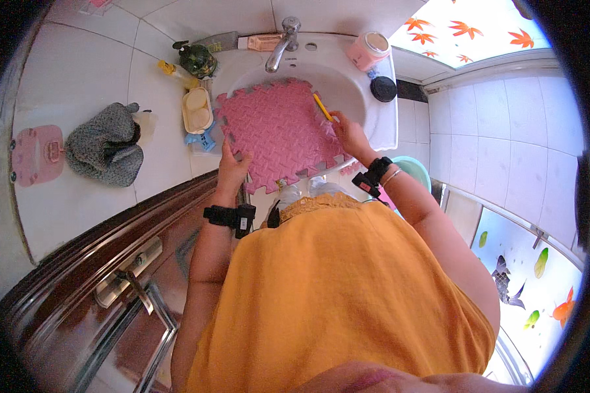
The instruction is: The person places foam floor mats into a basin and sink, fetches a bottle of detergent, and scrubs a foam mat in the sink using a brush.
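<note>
A pink foam mat (269, 131) with a raised woven pattern and jigsaw edges lies tilted over the washbasin (347, 92), covering much of its bowl. My left hand (231, 170) grips the mat's lower left edge, thumb on the top face and fingers hidden beneath. In my right hand (351, 136) is a slim yellow stick (322, 107), pinched at its lower end. It slants up and left along the mat's right edge; its working end cannot be made out. Beneath the right hand, that side of the mat looks wet or shiny.
A chrome tap (284, 44) stands behind the mat. Left on the rim are a soap dish (197, 110), a dark pump bottle (196, 60) and a yellow bottle (177, 74). At right sit a pink jar (369, 51) and a black lid (383, 89). A green basin (413, 171) stands below.
</note>
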The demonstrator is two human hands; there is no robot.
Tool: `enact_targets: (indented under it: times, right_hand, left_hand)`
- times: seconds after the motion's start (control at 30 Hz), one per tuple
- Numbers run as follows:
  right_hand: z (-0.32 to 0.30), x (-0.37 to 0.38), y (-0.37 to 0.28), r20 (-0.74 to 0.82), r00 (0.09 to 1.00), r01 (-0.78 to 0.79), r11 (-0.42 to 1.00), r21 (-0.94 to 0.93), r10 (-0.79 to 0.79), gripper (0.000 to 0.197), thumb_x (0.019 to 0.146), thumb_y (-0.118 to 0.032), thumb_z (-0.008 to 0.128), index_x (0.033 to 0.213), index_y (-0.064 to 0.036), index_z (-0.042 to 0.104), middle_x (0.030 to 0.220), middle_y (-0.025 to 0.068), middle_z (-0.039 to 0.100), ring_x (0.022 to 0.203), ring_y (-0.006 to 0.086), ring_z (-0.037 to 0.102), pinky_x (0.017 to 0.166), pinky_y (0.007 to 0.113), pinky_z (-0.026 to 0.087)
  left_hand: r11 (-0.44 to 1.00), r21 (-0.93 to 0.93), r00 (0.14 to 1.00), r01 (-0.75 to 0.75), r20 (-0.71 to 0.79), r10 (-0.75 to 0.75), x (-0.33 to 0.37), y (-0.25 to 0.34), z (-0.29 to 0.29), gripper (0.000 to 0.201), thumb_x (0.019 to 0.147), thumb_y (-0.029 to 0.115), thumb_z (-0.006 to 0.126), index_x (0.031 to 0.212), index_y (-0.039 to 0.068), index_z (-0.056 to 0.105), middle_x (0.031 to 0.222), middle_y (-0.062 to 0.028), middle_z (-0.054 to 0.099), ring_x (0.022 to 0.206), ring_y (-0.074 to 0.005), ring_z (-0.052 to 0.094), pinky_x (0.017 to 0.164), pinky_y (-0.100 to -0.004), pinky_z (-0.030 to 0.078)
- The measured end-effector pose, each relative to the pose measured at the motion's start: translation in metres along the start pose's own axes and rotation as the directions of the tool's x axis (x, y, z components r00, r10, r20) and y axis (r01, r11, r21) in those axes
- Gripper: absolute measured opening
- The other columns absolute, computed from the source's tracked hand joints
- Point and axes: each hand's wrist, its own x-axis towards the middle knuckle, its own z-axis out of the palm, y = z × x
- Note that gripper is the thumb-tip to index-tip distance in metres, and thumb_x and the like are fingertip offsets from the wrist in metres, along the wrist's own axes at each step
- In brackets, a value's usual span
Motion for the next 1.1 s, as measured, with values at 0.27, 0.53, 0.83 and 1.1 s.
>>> enact_targets:
  times: [0.27, 0.53, 0.83, 1.1]
  right_hand:
    - [-0.019, -0.011, -0.029, -0.06, 0.991, 0.116, 0.991, -0.064, -0.12, 0.03, 0.08, -0.014, 0.054, 0.109, -0.0063, 0.049, 0.093, 0.0211, 0.059, 0.087, 0.0402, 0.055, 0.073, 0.045, 0.044]
    - [-0.061, 0.011, 0.034, -0.351, 0.907, 0.143, 0.954, -0.264, -0.233, 0.045, 0.072, -0.015, 0.063, 0.114, -0.0081, 0.047, 0.108, 0.0214, 0.05, 0.103, 0.0376, 0.045, 0.089, 0.044, 0.038]
    - [-0.15, 0.057, 0.051, -0.069, 0.998, -0.033, 0.822, -0.569, -0.008, 0.06, 0.066, -0.02, 0.071, 0.12, -0.0182, 0.046, 0.11, 0.0192, 0.048, 0.101, 0.0381, 0.047, 0.088, 0.042, 0.041]
    - [-0.205, 0.128, 0.004, -0.258, 0.875, 0.262, 0.85, -0.457, -0.409, 0.063, 0.062, -0.019, 0.071, 0.12, -0.0203, 0.046, 0.107, 0.0194, 0.049, 0.099, 0.0406, 0.047, 0.088, 0.044, 0.041]
  left_hand:
    - [0.989, -0.132, 0.997, -0.06, -0.061, 0.053, -0.005, 0.006, -0.004, 0.08, 0.075, 0.021, 0.066, 0.134, -0.004, 0.018, 0.132, -0.0219, 0.036, 0.12, -0.0286, 0.039, 0.099, -0.034, 0.032]
    - [0.944, -0.328, 0.999, -0.028, -0.043, 0.015, -0.022, 0.026, 0.0, 0.074, 0.077, 0.014, 0.064, 0.134, -0.003, 0.02, 0.131, -0.0175, 0.037, 0.118, -0.0249, 0.04, 0.098, -0.0325, 0.033]
    - [0.926, -0.373, 0.999, 0.051, 0.009, -0.051, -0.027, 0.052, 0.001, 0.068, 0.082, 0.014, 0.061, 0.137, 0.004, 0.021, 0.129, -0.0127, 0.039, 0.115, -0.0225, 0.041, 0.091, -0.0334, 0.04]
    - [0.905, -0.408, 0.979, 0.124, -0.099, -0.179, -0.038, 0.083, -0.005, 0.065, 0.08, 0.012, 0.062, 0.132, -0.001, 0.025, 0.123, -0.0159, 0.043, 0.109, -0.0236, 0.046, 0.088, -0.0336, 0.042]
